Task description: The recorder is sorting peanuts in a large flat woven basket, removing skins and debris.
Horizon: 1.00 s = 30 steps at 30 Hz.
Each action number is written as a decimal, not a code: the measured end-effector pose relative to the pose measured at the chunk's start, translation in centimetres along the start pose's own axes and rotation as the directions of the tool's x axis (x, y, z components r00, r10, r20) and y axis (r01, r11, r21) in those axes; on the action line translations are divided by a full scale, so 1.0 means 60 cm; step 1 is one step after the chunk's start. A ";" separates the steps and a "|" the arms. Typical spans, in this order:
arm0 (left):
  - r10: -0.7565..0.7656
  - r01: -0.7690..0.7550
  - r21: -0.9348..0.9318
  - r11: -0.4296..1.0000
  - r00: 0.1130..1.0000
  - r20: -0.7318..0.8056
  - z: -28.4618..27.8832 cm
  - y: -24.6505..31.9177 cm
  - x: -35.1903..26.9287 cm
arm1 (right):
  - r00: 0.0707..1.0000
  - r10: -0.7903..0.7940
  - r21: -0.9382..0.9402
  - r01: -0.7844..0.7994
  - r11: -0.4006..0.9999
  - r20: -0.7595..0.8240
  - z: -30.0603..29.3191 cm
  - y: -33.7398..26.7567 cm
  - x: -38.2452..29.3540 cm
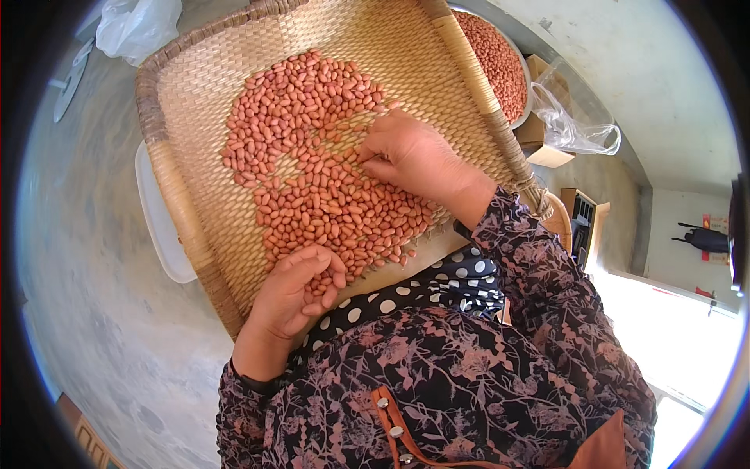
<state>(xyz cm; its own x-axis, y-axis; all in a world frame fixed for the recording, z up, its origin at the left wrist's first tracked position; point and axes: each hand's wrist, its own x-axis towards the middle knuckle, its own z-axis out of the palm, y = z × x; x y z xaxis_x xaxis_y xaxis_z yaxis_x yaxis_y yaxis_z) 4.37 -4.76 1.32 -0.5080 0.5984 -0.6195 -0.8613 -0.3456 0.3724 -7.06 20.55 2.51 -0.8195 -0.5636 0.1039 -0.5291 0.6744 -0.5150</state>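
Observation:
A woven winnowing basket [199,111] with a thick wrapped rim lies before me, tilted in view. Shelled red-skinned peanuts [328,205] are spread over its weave in two joined patches. My right hand [404,149] is over the right side of the peanuts, thumb and fingertips drawn together; whether a peanut is between them is hidden. My left hand [299,287] rests at the near edge of the pile, palm turned inward and fingers curled, with several peanuts beside or within the fingers.
Beyond the basket's right rim stands a large round bowl of peanuts [498,70]. Near it are a cardboard box [548,155] and a clear plastic bag [571,126]. A white plastic tray [158,217] shows under the left rim. A white plastic bag [137,26] lies at the upper left.

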 end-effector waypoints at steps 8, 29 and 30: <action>-0.013 0.013 0.006 1.000 1.000 -0.007 0.003 0.001 0.001 | 0.995 0.067 -0.072 -0.062 0.995 0.073 0.008 -0.001 -0.006; 0.018 -0.020 -0.063 0.998 1.000 -0.019 0.002 -0.001 0.006 | 0.999 0.020 -0.024 -0.020 1.000 0.027 0.026 0.035 0.026; 0.028 -0.028 -0.050 0.998 1.000 -0.011 0.001 -0.002 0.005 | 0.999 0.020 -0.022 -0.020 1.000 0.027 0.029 0.034 0.026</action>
<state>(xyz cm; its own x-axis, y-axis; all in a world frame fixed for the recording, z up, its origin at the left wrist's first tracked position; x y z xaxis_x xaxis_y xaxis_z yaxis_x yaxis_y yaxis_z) 4.32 -4.50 1.16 -0.5317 0.5808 -0.6164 -0.8460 -0.3984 0.3544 -9.03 20.25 0.15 -0.8237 -0.5626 0.0702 -0.5177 0.6958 -0.4978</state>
